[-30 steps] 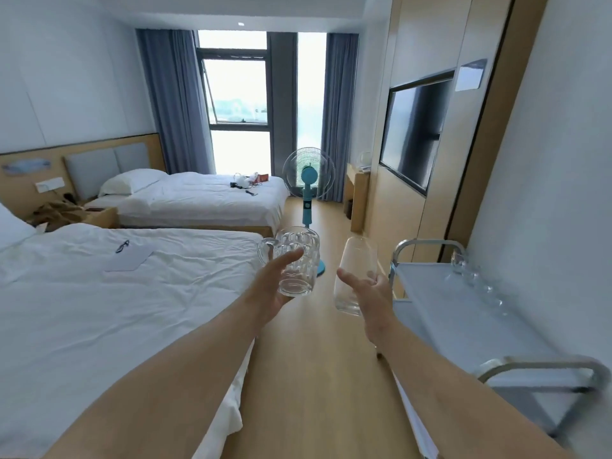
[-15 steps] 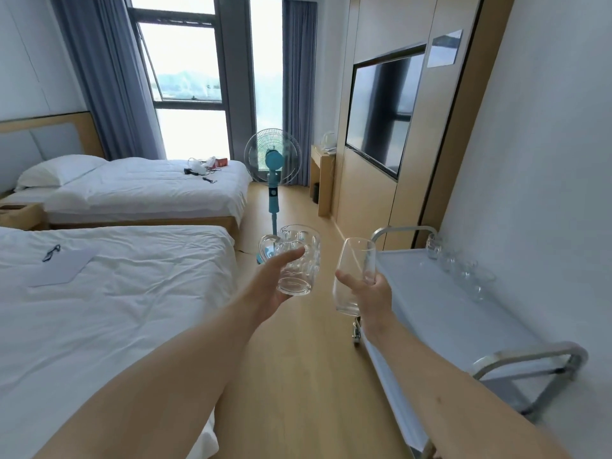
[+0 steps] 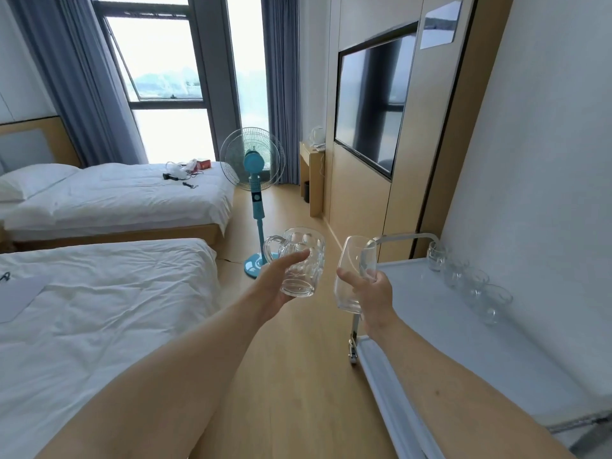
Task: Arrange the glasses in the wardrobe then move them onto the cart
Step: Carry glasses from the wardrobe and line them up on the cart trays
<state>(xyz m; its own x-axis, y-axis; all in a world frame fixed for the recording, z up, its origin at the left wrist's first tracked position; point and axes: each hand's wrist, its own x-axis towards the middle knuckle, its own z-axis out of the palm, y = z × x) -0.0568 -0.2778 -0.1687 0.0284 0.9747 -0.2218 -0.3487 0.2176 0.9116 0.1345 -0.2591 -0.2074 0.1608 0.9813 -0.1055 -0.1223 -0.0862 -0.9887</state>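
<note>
Now nearer the cart [image 3: 440,309], your left hand [image 3: 275,286] gripping a dimpled mug [image 3: 303,260], your right hand [image 3: 372,293] clasping a wine glass [image 3: 354,270], no lettering readable anywhere.

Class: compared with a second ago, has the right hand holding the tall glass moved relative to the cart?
Yes. The right hand with the tall glass has come nearer the cart, now overlapping its near-left corner.
</note>
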